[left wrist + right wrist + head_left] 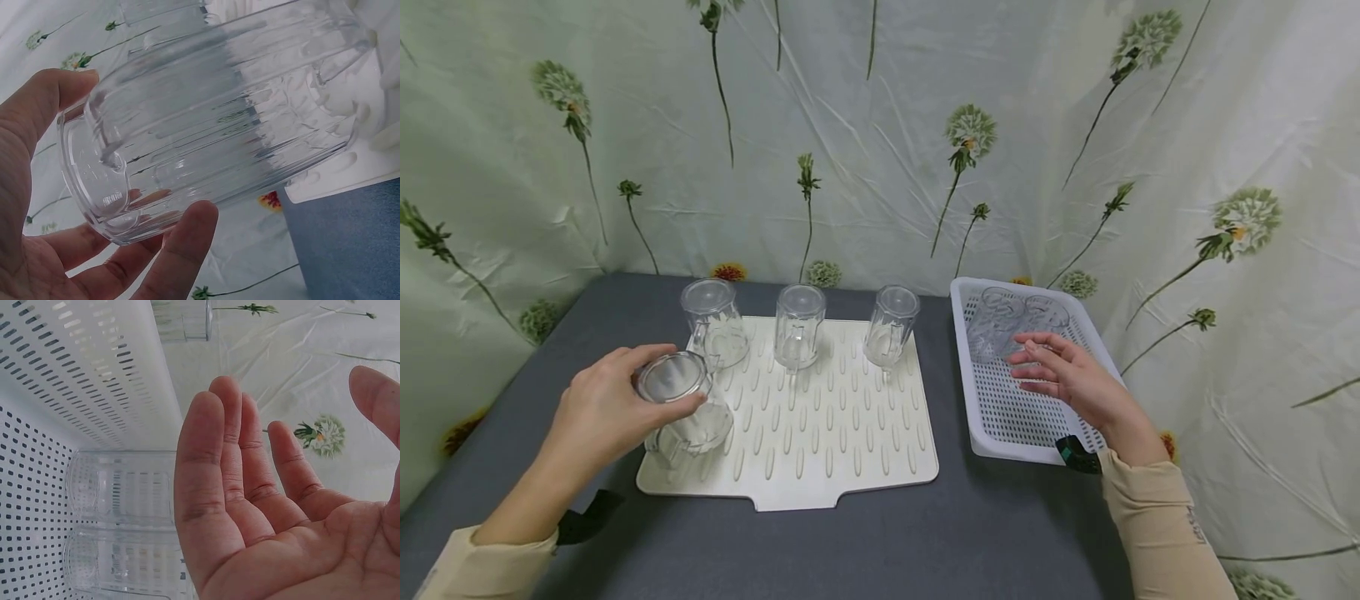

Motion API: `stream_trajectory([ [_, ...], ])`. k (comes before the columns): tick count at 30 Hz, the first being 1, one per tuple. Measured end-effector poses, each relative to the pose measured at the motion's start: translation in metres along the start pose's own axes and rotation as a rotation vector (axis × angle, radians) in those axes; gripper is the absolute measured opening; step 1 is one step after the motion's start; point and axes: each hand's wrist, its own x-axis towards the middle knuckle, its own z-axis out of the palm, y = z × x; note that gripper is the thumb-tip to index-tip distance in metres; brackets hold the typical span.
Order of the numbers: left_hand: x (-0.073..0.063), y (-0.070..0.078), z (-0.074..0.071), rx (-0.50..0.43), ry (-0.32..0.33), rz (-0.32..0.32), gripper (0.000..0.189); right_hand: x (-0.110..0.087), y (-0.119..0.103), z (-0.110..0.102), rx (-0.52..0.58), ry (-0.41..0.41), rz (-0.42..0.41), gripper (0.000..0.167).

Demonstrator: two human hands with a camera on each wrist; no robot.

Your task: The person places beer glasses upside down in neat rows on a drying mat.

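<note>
At the left front of a white ridged drying mat (820, 433), my left hand (606, 404) grips a clear glass mug (700, 429) near its base. The mug is upside down, mouth toward the mat, its handle at the lower left. The left wrist view shows thumb and fingers spread around the base end of this mug (200, 125). My right hand (1067, 379) is above a white perforated basket (1011, 448), with fingers extended and nothing in them. Two clear glass mugs (995, 325) are at the back of that basket.
Along the back of the mat, three more glass mugs stand upside down: one at the left (713, 321), one in the middle (800, 325) and one at the right (892, 325). A dark table (880, 550) lies underneath, with a flower-printed curtain (865, 167) behind.
</note>
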Motion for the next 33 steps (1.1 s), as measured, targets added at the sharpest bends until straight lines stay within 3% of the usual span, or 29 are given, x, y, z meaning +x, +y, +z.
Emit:
stream_trajectory([
  [7,-0.003,-0.002,0.003,-0.033,0.041,0.002,0.084,0.001,0.001,-0.004,-0.057,0.037,-0.002,0.034],
  [15,-0.006,-0.002,0.006,-0.046,0.065,0.012,0.087,0.003,0.004,-0.010,-0.061,0.061,-0.001,0.028],
  [33,-0.012,-0.006,0.008,-0.055,0.067,0.016,0.089,0.011,0.011,-0.033,-0.114,0.147,0.026,0.032],
])
